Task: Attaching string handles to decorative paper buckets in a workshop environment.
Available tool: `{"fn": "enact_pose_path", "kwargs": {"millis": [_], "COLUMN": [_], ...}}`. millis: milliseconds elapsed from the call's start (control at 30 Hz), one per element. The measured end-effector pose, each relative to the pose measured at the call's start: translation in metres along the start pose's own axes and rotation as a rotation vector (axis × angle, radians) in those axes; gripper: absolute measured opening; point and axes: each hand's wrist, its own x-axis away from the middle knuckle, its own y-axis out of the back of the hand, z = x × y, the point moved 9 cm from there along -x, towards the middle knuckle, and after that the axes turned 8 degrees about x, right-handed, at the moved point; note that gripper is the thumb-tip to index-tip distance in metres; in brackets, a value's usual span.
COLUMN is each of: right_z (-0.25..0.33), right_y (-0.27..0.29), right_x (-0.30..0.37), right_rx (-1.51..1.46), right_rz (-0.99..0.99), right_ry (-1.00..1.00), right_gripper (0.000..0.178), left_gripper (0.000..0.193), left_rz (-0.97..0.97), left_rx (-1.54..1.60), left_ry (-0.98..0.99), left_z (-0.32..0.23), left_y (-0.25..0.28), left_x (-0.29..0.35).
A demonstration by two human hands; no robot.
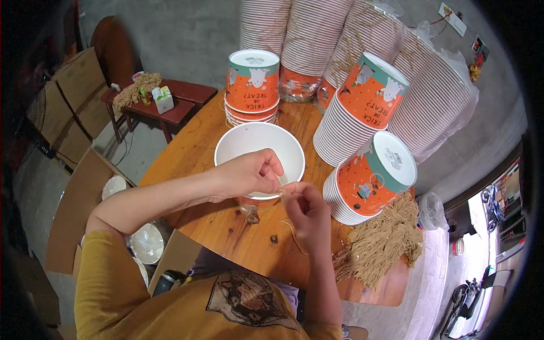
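Both left hand [255, 171] and right hand [309, 215] have fingers pinched together on thin cord [281, 193] near the bucket [255, 140]; we judge a loosened grip could drop it.

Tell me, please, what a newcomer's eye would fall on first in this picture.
Probably the bright orange buckets, stacked upside down at the back and right of the wooden table, before tall pale stacks. Next, the left hand and right hand meet at the near rim of an open white bucket, seemingly pinching a thin tan strand. A tan cord heap lies at the table's right.
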Motion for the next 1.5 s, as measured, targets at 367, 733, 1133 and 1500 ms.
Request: {"fn": "enact_pose_path", "kwargs": {"millis": [367,733,1133,1500], "right_z": [-0.004,-0.002,-0.007,-0.01], "right_y": [0.003,0.007,0.006,0.013], "right_x": [0.001,0.006,0.01,0.016], "right_rx": [0.066,0.092,0.031,0.015], "right_rz": [-0.145,-0.199,-0.172,-0.178], "right_ry": [0.109,0.187,0.225,0.177], "right_gripper": [0.006,0.007,0.006,0.009], "left_gripper": [0.029,0.017,0.012,0.012], "left_rz": [0.179,0.054,0.117,0.118], "left_rx": [-0.023,-0.485,-0.466,-0.522], "left_ry": [-0.003,-0.167,-0.103,-0.149], "left_z": [0.0,-0.019,-0.02,-0.022], "left_y": [-0.01,-0.016,-0.015,-0.016], "left_x": [-0.003,0.004,0.007,0.006]}}
